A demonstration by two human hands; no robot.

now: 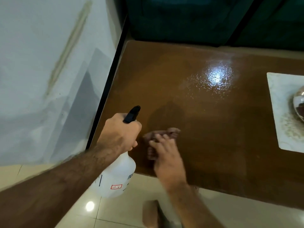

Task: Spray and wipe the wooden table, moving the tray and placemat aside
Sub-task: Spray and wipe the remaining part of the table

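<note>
White plastic marked the far left of the scene: a spray bottle hung just off the surface's near-left corner, its neck wrapped by the curled fingers of the left hand, black nozzle pointing out over the wood. Just right of it, the right hand lay fingers-down on a brownish cloth, pressing it against the surface close to the near edge; motion blur hid whether the fingers were curled into the cloth or flat on it. Further right, toward the far edge, a wet speckled patch glistened, apparently unwiped. At the right edge sat the pale tray or placemat, a shiny rounded object on it. Wiping well probably meant firm, overlapping strokes carried from the near-left corner out to that wet patch, with the bottle kept clear of the wood.
</note>
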